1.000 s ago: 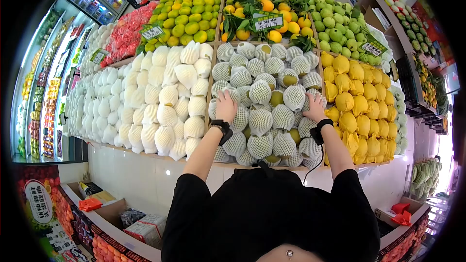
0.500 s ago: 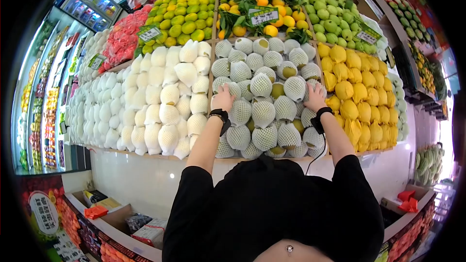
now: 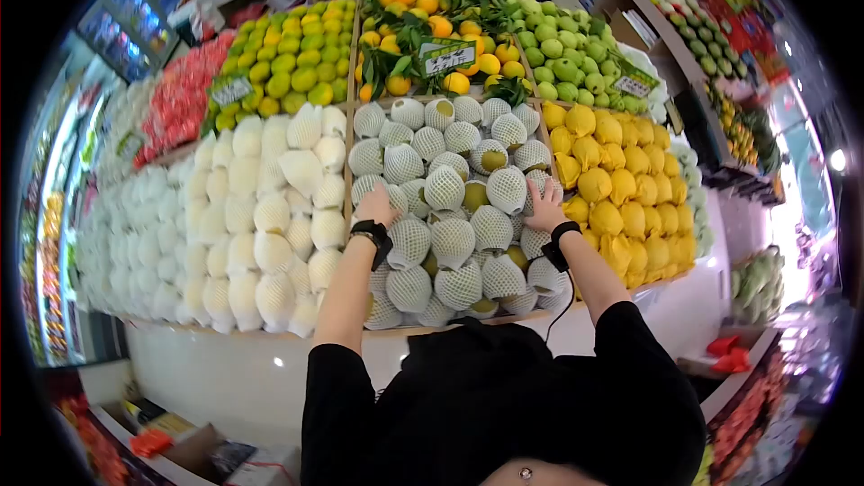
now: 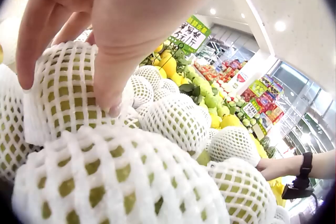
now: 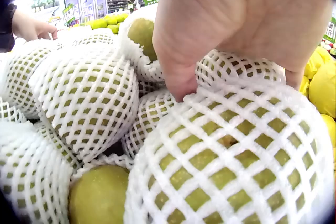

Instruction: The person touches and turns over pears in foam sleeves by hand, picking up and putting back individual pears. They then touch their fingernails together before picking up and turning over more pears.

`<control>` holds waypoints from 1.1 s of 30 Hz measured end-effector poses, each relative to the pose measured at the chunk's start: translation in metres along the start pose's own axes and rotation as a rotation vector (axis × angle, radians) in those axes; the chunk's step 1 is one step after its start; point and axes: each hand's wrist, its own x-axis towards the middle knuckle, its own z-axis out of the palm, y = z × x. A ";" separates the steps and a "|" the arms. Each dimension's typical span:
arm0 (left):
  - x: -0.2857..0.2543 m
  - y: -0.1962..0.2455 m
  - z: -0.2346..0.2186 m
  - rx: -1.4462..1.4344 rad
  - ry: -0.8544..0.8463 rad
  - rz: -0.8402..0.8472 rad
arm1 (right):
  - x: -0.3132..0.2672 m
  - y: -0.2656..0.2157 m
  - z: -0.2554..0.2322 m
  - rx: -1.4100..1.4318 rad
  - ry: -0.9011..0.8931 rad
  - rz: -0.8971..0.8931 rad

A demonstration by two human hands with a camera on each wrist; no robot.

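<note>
My left hand is at the left edge of a section of pears in white foam nets. In the left wrist view its thumb and fingers curve round the sides of one netted pear, gripping it from above. My right hand is at the section's right edge. In the right wrist view its thumb and fingers straddle a netted pear, partly hidden behind a larger netted pear in front. Both held pears sit among the others in the pile.
White-wrapped fruit fills the section on the left, yellow-wrapped fruit the one on the right. Behind are oranges with leaves, green fruit and price signs. A wooden divider borders the pears.
The head view has swung, so the display sits further left and lower in the picture. Both hands stay at the same spots on the pears.
</note>
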 end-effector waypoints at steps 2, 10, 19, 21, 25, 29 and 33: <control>0.001 -0.005 0.012 -0.047 0.086 0.046 | 0.004 -0.001 -0.005 -0.018 -0.049 -0.012; 0.004 -0.004 0.049 -0.102 0.296 -0.119 | 0.031 0.011 -0.001 -0.058 -0.101 -0.105; -0.039 0.007 0.052 0.015 0.455 0.005 | 0.027 -0.002 -0.004 -0.062 -0.083 0.003; -0.038 0.011 0.065 -0.083 0.543 0.185 | 0.026 0.001 0.003 -0.067 -0.033 -0.001; -0.039 0.021 0.074 -0.040 0.504 0.256 | 0.025 0.003 0.006 -0.004 0.023 -0.014; -0.039 0.028 0.064 0.007 0.470 0.255 | 0.030 0.007 -0.023 0.050 -0.135 0.036; -0.040 0.027 0.067 -0.007 0.502 0.300 | 0.089 0.037 -0.021 0.104 -0.181 -0.069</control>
